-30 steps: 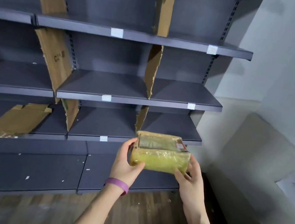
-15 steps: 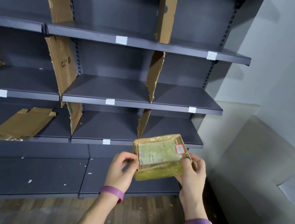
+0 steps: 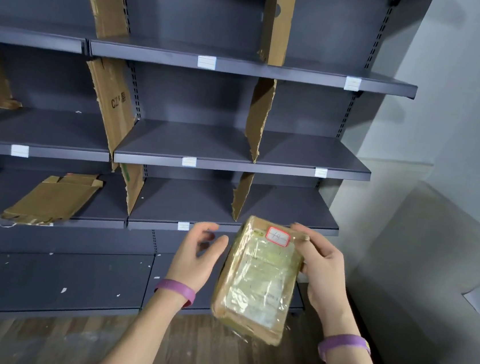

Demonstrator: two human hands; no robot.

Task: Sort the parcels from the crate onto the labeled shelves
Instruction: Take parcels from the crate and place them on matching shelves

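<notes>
Right now the parcel point(image 3: 258, 276) hangs upright in front of the dark grey shelving point(image 3: 242, 152), below the edge of its lowest open shelf, with its printed face turned toward you and a red-bordered sticker point(image 3: 278, 236) near its top end. Your right hand point(image 3: 322, 276) is the only grip on it: the fingers point(image 3: 301, 233) curl over the parcel's top right corner beside the sticker, and the palm lies against its right edge, so that grip is closed around the parcel. Your left hand point(image 3: 197, 256) sits just left of the parcel with the fingers spread and loosely curved, an open grip; whether the thumb brushes the wrapping at the upper left edge you cannot tell from this view. The parcel is wrapped in glossy yellowish film and tilts slightly, its lower end nearer to you and over the wooden floor point(image 3: 70, 345). Both wrists wear purple bands point(image 3: 175, 289). On the shelving, torn cardboard dividers point(image 3: 258, 118) stand between the compartments, and small white labels point(image 3: 189, 161) are stuck on the front edges of the shelves. A flattened piece of cardboard point(image 3: 51, 199) lies on the lowest open shelf, well to the left of the parcel. The writing on the sticker is too small to read.
</notes>
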